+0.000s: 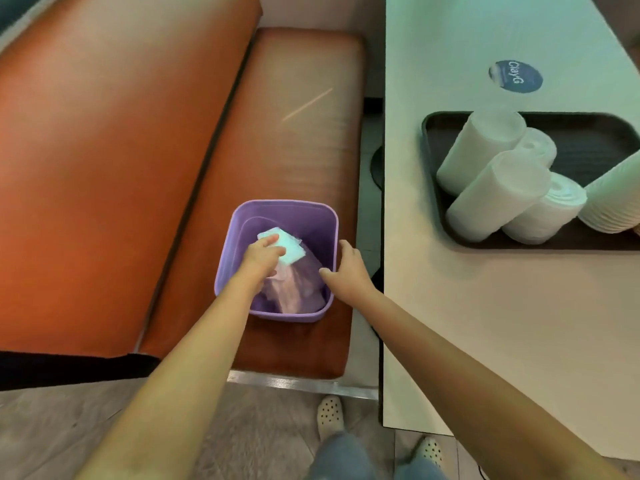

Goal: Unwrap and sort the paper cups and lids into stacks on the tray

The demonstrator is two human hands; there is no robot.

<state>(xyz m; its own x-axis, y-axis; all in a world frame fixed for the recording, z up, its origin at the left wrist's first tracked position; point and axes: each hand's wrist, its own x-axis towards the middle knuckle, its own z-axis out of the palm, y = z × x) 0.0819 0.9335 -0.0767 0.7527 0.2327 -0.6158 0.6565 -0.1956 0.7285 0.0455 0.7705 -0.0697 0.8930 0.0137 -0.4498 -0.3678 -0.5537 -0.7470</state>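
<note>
Our left hand (263, 254) is inside the purple bin (239, 223), fingers curled round a crumpled white wrapper (291, 245) and gripping it at its 8 o'clock edge. The wrapper is thin, pale and folded flat, sticking out past the fingertips toward 2 o'clock. Under it lies more clear crumpled plastic (294, 289) on the bin floor.

Our right hand (346, 271) rests on the bin's rim at 3 o'clock, thumb hooked just inside the wall, fingers loosely extended on the outside edge; nothing is held in it.

The task stock is well apart from both hands, at roughly 2 o'clock from the bin: a dark tray (588, 140) on the pale table (485, 306). On it we see four white lid stacks (485, 147), lying tilted and leaning on each other, still looking sleeved in clear film, though blur makes that uncertain. A cup stack (613, 199) lies on its side at the tray's 3 o'clock end, rims facing us, partly cut by the frame edge.

The bin sits on an orange-brown bench seat (304, 116), backrest at 9 o'clock. A round blue sticker (516, 76) sits on the table at 12 o'clock of the tray. Grey floor, light dotted shoes (330, 414) and jeans at 6 o'clock.
</note>
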